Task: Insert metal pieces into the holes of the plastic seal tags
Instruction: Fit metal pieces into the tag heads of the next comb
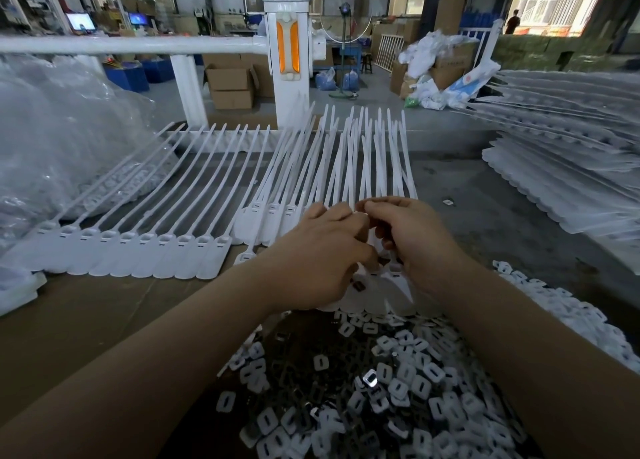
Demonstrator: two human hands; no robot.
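Observation:
Several white plastic seal tags (311, 171) lie in a connected row at the middle of the table, tails pointing away from me. My left hand (318, 251) and my right hand (412, 240) meet over the head ends of this row, fingers curled down onto the tags. A small dark metal piece (358, 287) shows on a tag head just under my left hand. What the fingertips pinch is hidden. A heap of small metal pieces and white plastic inserts (381, 389) lies right in front of me.
Another row of white tags (138, 247) lies to the left on brown cardboard (86, 320). Stacks of tag sheets (571, 168) fill the right side. Clear plastic bags (52, 140) pile at the left. A white railing post (287, 60) stands behind the table.

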